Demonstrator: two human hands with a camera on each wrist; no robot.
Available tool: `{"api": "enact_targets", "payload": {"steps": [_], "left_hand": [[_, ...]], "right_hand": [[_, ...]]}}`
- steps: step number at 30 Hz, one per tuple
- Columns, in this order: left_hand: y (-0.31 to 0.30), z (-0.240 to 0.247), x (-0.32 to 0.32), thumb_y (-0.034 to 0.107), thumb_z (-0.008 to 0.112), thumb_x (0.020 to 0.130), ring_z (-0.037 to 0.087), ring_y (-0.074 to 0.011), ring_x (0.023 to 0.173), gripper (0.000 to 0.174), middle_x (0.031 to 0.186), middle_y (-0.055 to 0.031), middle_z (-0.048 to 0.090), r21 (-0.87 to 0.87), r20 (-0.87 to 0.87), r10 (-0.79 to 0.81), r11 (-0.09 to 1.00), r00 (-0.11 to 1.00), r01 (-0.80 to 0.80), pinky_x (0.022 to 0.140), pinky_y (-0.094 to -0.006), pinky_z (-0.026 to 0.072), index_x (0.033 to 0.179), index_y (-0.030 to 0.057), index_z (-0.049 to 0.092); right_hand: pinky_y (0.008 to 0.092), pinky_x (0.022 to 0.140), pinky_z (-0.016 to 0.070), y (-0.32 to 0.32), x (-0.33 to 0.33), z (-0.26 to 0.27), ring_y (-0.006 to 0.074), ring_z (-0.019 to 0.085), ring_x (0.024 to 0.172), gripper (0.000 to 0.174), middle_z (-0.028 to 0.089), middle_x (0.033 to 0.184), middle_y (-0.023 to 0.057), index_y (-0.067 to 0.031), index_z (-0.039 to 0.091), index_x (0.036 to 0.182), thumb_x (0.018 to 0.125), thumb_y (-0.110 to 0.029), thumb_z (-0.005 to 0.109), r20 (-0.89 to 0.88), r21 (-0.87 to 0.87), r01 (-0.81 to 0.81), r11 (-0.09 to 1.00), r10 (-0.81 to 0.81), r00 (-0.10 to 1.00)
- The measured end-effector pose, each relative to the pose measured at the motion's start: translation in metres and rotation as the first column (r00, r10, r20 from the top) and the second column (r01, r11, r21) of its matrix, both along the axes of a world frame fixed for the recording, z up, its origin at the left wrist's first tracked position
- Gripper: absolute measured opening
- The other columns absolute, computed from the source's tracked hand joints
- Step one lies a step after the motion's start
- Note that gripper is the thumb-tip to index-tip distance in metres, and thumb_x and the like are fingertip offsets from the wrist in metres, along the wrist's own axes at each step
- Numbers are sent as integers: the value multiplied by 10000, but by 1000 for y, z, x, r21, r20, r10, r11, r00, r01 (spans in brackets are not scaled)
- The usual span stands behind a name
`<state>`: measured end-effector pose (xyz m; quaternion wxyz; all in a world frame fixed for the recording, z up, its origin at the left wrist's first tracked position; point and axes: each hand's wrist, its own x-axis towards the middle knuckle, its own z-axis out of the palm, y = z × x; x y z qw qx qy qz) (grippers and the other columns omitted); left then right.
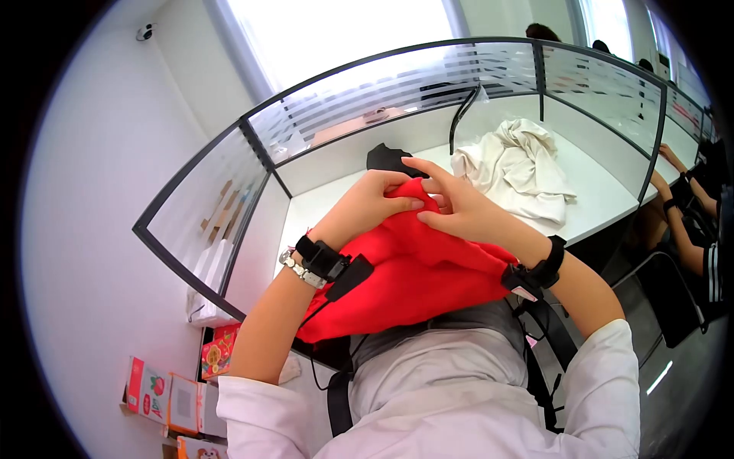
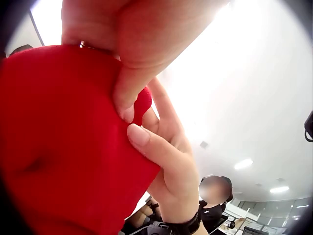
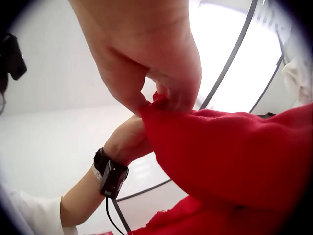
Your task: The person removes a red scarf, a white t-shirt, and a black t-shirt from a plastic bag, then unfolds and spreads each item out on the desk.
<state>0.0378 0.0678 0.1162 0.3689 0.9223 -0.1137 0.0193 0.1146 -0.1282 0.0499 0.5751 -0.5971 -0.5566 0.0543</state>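
A large piece of red cloth (image 1: pixel 413 268) hangs in folds in front of the person's lap, its top gathered between both hands. The left hand (image 1: pixel 380 200) pinches the upper edge, its thumb lying along the near side of the fabric. Close beside it, the right hand (image 1: pixel 462 203) grips the same edge, index finger raised a little. In the right wrist view, thumb and fingers of the right hand (image 3: pixel 146 54) squeeze a bunched corner of the red cloth (image 3: pixel 225 156). The left wrist view shows both thumbs almost meeting on the fabric; the fingers behind it are partly hidden.
On the white desk (image 1: pixel 604 172), crumpled white cloth (image 1: pixel 516 168) lies to the right and a black item (image 1: pixel 388 159) behind the hands. A dark-framed partition (image 1: pixel 397 52) surrounds the desk. Boxes (image 1: pixel 183 402) stand at lower left; another person (image 1: pixel 688 222) sits at right.
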Motion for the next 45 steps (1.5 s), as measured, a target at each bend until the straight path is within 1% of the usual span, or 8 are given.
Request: {"api": "enact_targets", "payload": {"steps": [2, 6, 12, 14, 22, 36, 40, 45], "left_hand": [[2, -8, 3, 79, 724, 912, 627, -88, 858, 267, 951, -50, 716, -43, 53, -45, 998, 998, 47, 772, -251, 501, 1143, -50, 686], [-1, -15, 7, 63, 751, 859, 635, -107, 858, 313, 950, -56, 704, 8, 11, -10, 1000, 1000, 9, 783, -265, 513, 1139, -57, 680], [2, 12, -5, 71, 759, 836, 674, -163, 878, 253, 932, -86, 730, 202, -110, 104, 976, 988, -81, 819, -304, 529, 1074, -13, 736], [3, 14, -6, 78, 755, 851, 677, -172, 887, 255, 943, -91, 736, 196, -122, 78, 979, 990, -53, 828, -306, 527, 1087, -17, 738], [19, 51, -20, 130, 684, 945, 626, -264, 860, 189, 903, -156, 635, 430, 315, 140, 861, 939, -273, 790, -345, 486, 1020, -43, 685], [31, 169, -119, 477, 630, 999, 682, -152, 815, 460, 906, -49, 715, -116, 806, 274, 942, 524, -314, 763, -291, 548, 1136, 42, 694], [51, 197, -158, 500, 707, 941, 721, -155, 877, 561, 985, -97, 723, -235, 764, 363, 926, 534, -294, 754, -262, 589, 1187, -2, 660], [31, 204, -193, 353, 644, 1003, 693, -173, 728, 424, 906, -121, 720, -334, 816, 181, 922, 549, 194, 675, -249, 572, 1192, -26, 628]], "right_hand": [[218, 820, 527, 0, -10, -4, 95, 632, 999, 720, 574, 1382, 137, -73, 320, 1551, 899, 34, 603, 38, -44, 138, 990, -136, 990], [293, 637, 509, 1, -27, -12, 186, 638, 690, 670, 632, 1083, 173, -45, 391, 1453, 855, -52, 695, 48, -11, 302, 953, -301, 952], [392, 812, 492, -4, -7, -33, 290, 580, 917, 456, 590, 1016, 140, -29, 695, 1130, 774, -279, 829, 252, -222, 420, 880, -364, 897], [345, 776, 460, 5, 6, -51, 275, 538, 846, 405, 532, 965, 109, -48, 703, 1126, 796, -249, 823, 553, 188, 455, 871, -476, 683], [415, 831, 542, -14, -11, -26, 427, 680, 932, 373, 710, 986, 244, -21, 653, 1226, 857, -8, 603, 264, -248, 304, 920, -238, 935], [364, 674, 511, -57, -43, 137, 287, 633, 656, 243, 641, 764, 211, 55, 632, 1054, 869, 43, 476, 531, 108, 467, 878, -448, 719], [393, 752, 524, -69, -54, 182, 345, 663, 779, 269, 677, 894, 208, 24, 645, 1098, 871, 48, 503, 619, 716, 349, 604, -781, 84], [320, 822, 540, -96, -51, 244, 243, 712, 879, 320, 732, 1014, 184, 7, 643, 1279, 999, 3, 489, 441, 868, 316, 383, -887, -136]]}}
